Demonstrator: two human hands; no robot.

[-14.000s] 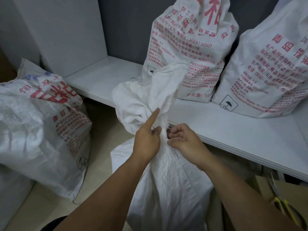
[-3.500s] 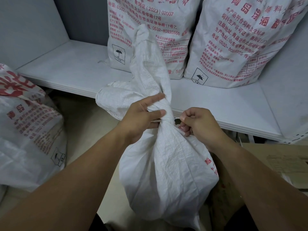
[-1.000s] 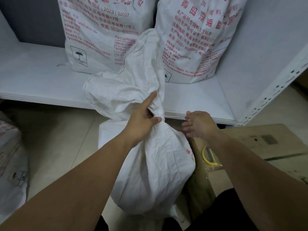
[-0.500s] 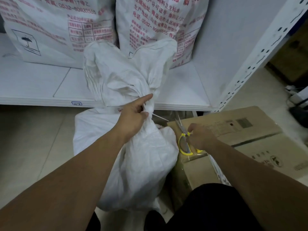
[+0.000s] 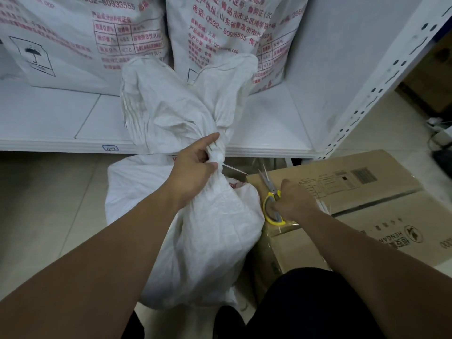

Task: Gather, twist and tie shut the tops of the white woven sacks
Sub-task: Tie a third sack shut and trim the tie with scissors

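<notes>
A plain white woven sack (image 5: 208, 228) stands upright on the floor in front of the shelf (image 5: 61, 118), full and creased. Its top is gathered into a narrow twisted neck (image 5: 219, 156), which the left hand (image 5: 193, 167) grips. A thin white tie (image 5: 234, 169) sticks out to the right just below the neck. Above the neck the loose mouth (image 5: 176, 106) flares up in two crumpled lobes. Two more sacks, printed in red, stand side by side on the shelf behind: one left (image 5: 73, 45), one right (image 5: 220, 28).
</notes>
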